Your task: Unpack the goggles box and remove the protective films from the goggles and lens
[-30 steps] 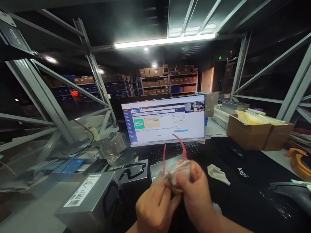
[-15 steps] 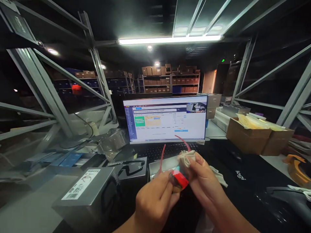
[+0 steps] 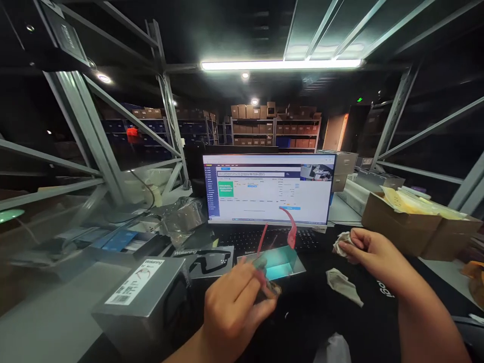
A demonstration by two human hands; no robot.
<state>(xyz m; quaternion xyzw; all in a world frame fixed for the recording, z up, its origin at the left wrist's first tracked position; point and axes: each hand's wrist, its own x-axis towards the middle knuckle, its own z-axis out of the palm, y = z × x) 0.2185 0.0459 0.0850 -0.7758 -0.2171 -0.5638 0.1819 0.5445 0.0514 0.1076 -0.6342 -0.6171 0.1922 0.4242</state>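
Note:
My left hand (image 3: 236,297) is closed on a pair of sunglasses with pink temples (image 3: 291,234) and a teal mirrored lens (image 3: 280,264), held before the monitor with the temples pointing up and away from me. Out to the right, my right hand (image 3: 372,247) pinches a crumpled off-white cloth (image 3: 343,246), apart from the sunglasses. A second pale cloth (image 3: 343,286) lies on the black desk mat (image 3: 313,307) below it. Behind the sunglasses, partly hidden, is a grey box.
At left stand a silver "Wakening" box (image 3: 139,290) and a flatter box with a printed glasses frame (image 3: 212,262). The monitor (image 3: 260,196) and keyboard (image 3: 234,236) are ahead. Cardboard boxes (image 3: 401,227) stand at right. Something whitish (image 3: 336,348) lies at the near edge.
My right hand has moved right, away from the sunglasses, with the cloth in it. The lens reflection has turned from red to teal. The view has shifted slightly left.

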